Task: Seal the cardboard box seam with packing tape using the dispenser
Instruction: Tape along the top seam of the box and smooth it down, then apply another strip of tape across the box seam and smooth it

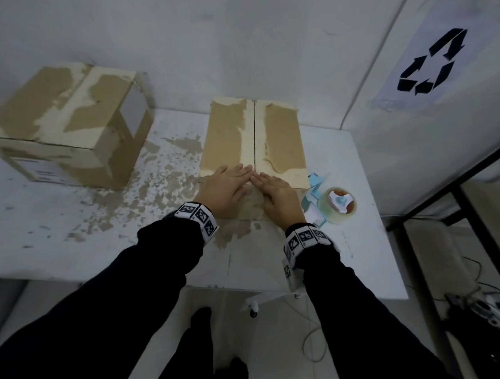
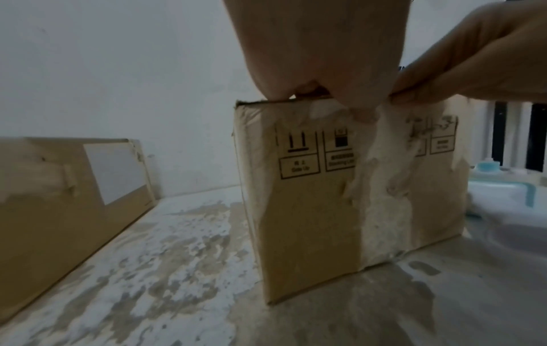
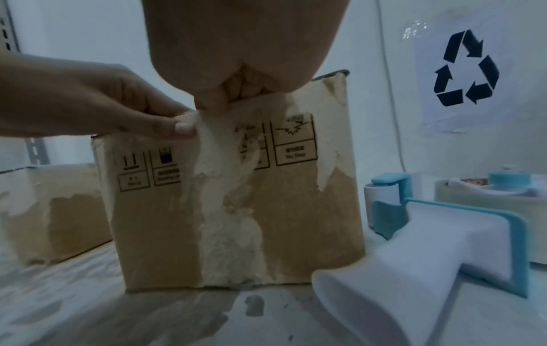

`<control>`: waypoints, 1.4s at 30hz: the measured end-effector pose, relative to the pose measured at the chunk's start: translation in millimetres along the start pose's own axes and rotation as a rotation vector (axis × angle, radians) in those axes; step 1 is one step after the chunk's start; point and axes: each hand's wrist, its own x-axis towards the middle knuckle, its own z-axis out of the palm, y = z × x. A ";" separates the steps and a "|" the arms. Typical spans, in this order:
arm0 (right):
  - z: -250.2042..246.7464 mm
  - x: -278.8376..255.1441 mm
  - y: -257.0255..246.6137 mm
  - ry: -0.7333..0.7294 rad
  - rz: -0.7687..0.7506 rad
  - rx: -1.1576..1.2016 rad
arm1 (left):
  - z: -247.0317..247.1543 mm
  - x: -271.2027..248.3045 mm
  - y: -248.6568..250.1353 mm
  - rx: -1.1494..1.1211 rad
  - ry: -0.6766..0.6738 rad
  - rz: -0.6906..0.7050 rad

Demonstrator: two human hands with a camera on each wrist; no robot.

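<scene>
The cardboard box (image 1: 256,141) stands on the white table (image 1: 71,239), its two top flaps meeting at a dark centre seam (image 1: 254,138) that carries no fresh tape, only pale strips of torn paper on either side. Both hands lie at the near edge of the box. The left hand (image 1: 229,188) rests flat with fingers straight, just left of the seam; the right hand (image 1: 277,196) lies the same way just right of it, fingertips almost meeting over the gap. Neither holds anything. The wrist views show thumbs hooked down over the front face of the box, beside its printed handling symbols. The hands probably press the flaps level and closed, so that the seam stays tight for taping.

The tape dispenser (image 1: 317,208), blue and white, lies just right of the box, with its clear roll of packing tape (image 1: 339,205), within easy reach of the right hand. A second cardboard box (image 1: 66,126) stands well left of the first.
</scene>
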 end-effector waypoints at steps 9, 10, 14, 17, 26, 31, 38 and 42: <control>10.8 -4.6 8.0 0.018 -0.060 -0.031 | 2.1 5.3 0.0 0.008 -0.005 -0.028; 9.7 -5.9 11.9 0.008 -0.071 -0.019 | 2.5 4.3 -1.8 -0.007 -0.012 -0.020; 5.0 -4.0 19.4 -0.008 -0.080 0.016 | 3.5 4.9 -8.7 -0.023 -0.013 0.019; 2.8 -0.8 10.9 -0.066 -0.076 0.016 | 6.7 4.9 -8.5 -0.013 0.018 0.011; -44.5 -49.9 39.1 0.678 0.914 0.408 | 7.0 0.9 -6.6 -0.095 0.059 0.011; -37.6 -64.9 70.9 0.027 1.501 0.230 | 7.9 1.2 -6.8 -0.109 0.047 -0.009; 16.7 -72.2 112.7 -0.148 1.559 0.491 | 8.9 3.3 -7.9 -0.092 0.034 -0.023; -11.9 -60.7 79.4 -0.005 1.582 0.604 | 5.9 3.1 -6.7 -0.105 0.030 -0.026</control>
